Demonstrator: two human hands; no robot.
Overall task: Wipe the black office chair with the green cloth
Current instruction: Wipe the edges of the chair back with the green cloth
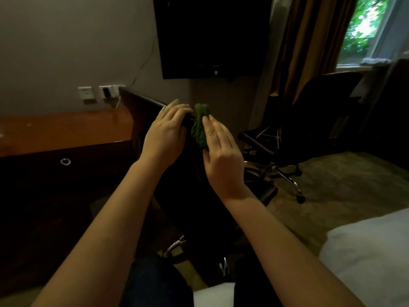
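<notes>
Green on black: green cloth, crumpled into an upright, deeply creased wad, at the top edge of the black office chair backrest, between the two grips.

Edges and room: backrest top edge slanting from upper left, near the wall sockets, down to the cloth. Just left of the backrest, the end of the wooden surface, with a dark front and a ring pull below; interior not visible. To the right, open carpeted floor as far as a second black chair, well apart, on a chrome star base. White bed at lower right. Above, a dark television on the wall; further right, a brown curtain beside the window.

Left grip: fingers curled over the backrest's top edge, holding it, just beside the cloth.

Right grip: fingers straight and close together, laid flat against the cloth's right side, clasping nothing.
</notes>
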